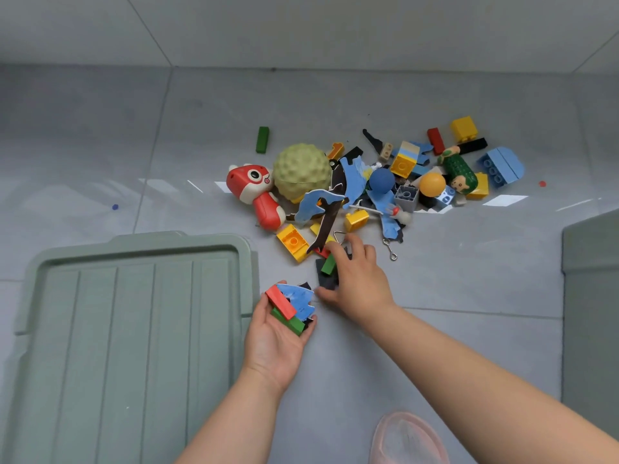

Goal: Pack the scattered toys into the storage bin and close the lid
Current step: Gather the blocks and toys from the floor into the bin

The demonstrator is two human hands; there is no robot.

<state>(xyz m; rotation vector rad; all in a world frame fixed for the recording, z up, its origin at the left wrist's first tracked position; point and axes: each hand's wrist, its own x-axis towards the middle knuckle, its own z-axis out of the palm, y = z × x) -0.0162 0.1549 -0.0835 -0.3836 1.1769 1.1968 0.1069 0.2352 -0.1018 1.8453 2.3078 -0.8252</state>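
Head view: left hand (274,339) cups red, green, blue toys (288,304); right hand (360,279) grasps a green block (329,264).

No legible text or labels

Head-worn wide-angle view, tilted forward and steeply down at a pale grey tiled floor (452,329).

The lens sits close above both forearms, which enter from the bottom edge. The left hand (276,333) and right hand (358,283) sit near mid-frame, the heap of mixed plastic toys (378,182) lies just beyond, and a sage-green ribbed plastic lid (134,329) fills the lower left.
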